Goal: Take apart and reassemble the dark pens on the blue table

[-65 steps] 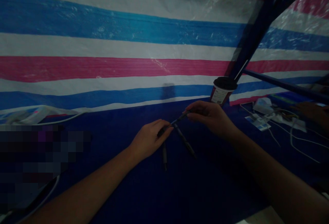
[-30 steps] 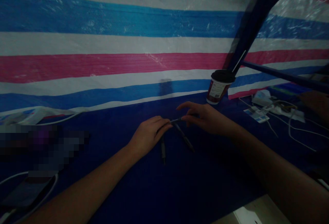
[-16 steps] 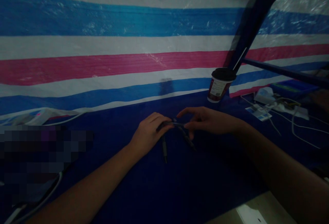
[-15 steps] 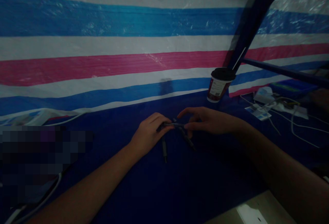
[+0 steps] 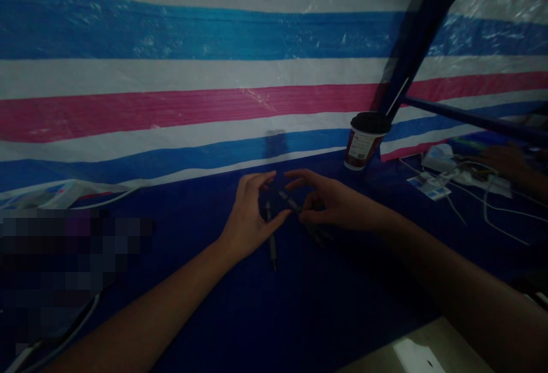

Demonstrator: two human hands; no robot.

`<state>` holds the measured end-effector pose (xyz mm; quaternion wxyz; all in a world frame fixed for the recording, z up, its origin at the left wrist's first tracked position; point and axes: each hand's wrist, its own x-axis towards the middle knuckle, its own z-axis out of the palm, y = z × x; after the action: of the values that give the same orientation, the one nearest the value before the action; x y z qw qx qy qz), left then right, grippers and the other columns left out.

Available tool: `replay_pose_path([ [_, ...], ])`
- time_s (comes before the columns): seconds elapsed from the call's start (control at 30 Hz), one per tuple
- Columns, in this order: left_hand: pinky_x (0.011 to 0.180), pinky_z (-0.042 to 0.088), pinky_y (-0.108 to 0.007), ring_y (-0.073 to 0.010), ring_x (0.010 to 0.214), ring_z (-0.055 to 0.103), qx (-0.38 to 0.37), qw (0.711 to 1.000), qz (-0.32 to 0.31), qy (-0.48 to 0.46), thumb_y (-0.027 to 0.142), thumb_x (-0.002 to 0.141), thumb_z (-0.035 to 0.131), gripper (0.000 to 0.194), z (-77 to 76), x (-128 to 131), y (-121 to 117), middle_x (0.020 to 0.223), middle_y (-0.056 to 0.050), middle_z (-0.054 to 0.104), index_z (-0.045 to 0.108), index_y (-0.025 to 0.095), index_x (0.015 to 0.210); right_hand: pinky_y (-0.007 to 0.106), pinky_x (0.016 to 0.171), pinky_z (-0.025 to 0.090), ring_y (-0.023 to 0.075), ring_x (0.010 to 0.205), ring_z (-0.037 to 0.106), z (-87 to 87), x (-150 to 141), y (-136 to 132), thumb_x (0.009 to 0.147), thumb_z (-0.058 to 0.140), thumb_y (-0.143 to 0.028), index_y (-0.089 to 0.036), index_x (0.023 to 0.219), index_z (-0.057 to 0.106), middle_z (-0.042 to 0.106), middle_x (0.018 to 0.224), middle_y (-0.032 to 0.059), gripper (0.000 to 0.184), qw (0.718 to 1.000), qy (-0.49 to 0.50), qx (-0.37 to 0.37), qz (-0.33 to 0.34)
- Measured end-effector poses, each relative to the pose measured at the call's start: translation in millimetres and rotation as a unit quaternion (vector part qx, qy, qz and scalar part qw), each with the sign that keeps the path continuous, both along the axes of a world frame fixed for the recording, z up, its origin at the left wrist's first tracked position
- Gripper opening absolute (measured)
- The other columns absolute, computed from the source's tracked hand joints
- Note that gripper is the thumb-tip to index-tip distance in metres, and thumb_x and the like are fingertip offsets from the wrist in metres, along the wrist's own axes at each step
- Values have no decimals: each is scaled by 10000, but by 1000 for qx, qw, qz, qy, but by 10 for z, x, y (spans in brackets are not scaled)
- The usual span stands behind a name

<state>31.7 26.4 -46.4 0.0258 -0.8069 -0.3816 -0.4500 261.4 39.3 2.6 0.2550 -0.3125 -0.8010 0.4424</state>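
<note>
My left hand (image 5: 250, 216) hovers over the dark blue table cover (image 5: 265, 316) with fingers and thumb spread apart, holding nothing. My right hand (image 5: 331, 205) faces it, pinching the end of a thin dark pen (image 5: 287, 202) that slants between the two hands. A second dark pen (image 5: 271, 242) lies on the cover below my left thumb. A third pen (image 5: 317, 237) lies partly hidden under my right hand. The light is dim, so small details of the pens are hard to make out.
A paper cup with a dark lid (image 5: 363, 144) stands behind my right hand against the striped tarp (image 5: 171, 110). White cables (image 5: 492, 213), small cards (image 5: 428, 186) and another person's hand (image 5: 507, 159) are at the right. A blue pole (image 5: 413, 42) slants up.
My left hand has let go of the pen and opened its fingers upward. The pen has tilted and stays in my right hand's pinch, which has drawn slightly closer.
</note>
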Motion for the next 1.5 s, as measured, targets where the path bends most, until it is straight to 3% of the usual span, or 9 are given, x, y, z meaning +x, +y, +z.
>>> replay_pose_path([
  [0.17,739,533,-329,-174,836,597,-72,997,4,-4,149,896,586,354,6,12,20,985,-43,597,554,180,1247,268,631,586,96,729,686,-7,-17,-7,794,664,-117,-304,1540,352,471,1536,135,830,999,18,18,-42],
  [0.33,550,463,-245,-118,596,552,-139,990,-9,22,162,929,525,159,26,19,1,731,22,561,649,177,1027,285,443,534,109,557,618,-18,-49,17,850,536,-165,-248,1420,482,601,1361,131,578,970,10,72,-233],
  [0.53,558,464,-257,-117,587,554,-150,988,-10,45,187,946,517,155,17,21,21,743,11,589,661,169,1002,476,863,601,333,1225,604,-11,32,117,890,444,-95,-224,1517,309,473,1500,183,655,915,-6,239,-325],
  [0.7,765,532,-383,-211,857,623,-116,986,-60,104,268,945,567,206,34,23,12,948,-59,649,667,191,1108,502,1019,542,352,1372,488,-86,180,291,867,438,-58,-222,1545,297,361,1558,164,711,894,-52,307,-322],
  [0.8,964,481,-524,-300,1134,572,-115,977,-84,161,360,947,610,280,45,32,5,1204,-106,644,662,228,1189,517,1037,523,341,1313,537,-141,225,380,861,425,-45,-184,1477,382,482,1451,186,633,910,-62,276,-304],
  [0.97,1029,444,-554,-312,1234,564,-144,966,-103,188,392,986,564,311,38,36,8,1309,-100,630,649,258,1253,517,1082,477,342,1294,535,-158,179,375,854,474,-57,-120,1421,401,512,1402,233,575,907,-62,278,-310],
  [1.1,1043,445,-555,-305,1249,576,-147,965,-108,190,372,994,553,318,36,40,7,1331,-103,627,639,253,1276,389,708,596,201,810,678,-127,187,357,875,460,-79,-233,1454,352,508,1446,166,609,939,-61,212,-266],
  [1.2,1029,461,-551,-303,1229,588,-142,967,-106,184,371,991,558,313,39,43,5,1318,-102,634,647,255,1268,287,476,503,85,516,559,-127,196,370,900,455,-124,-232,1353,400,587,1321,133,469,950,-42,158,-268],
  [1.5,1022,475,-538,-295,1203,594,-134,973,-101,161,365,993,558,330,37,43,-2,1292,-116,632,609,226,1289,256,454,497,65,500,553,-132,110,316,903,497,-143,-262,1324,400,595,1291,120,447,951,2,134,-280],
])
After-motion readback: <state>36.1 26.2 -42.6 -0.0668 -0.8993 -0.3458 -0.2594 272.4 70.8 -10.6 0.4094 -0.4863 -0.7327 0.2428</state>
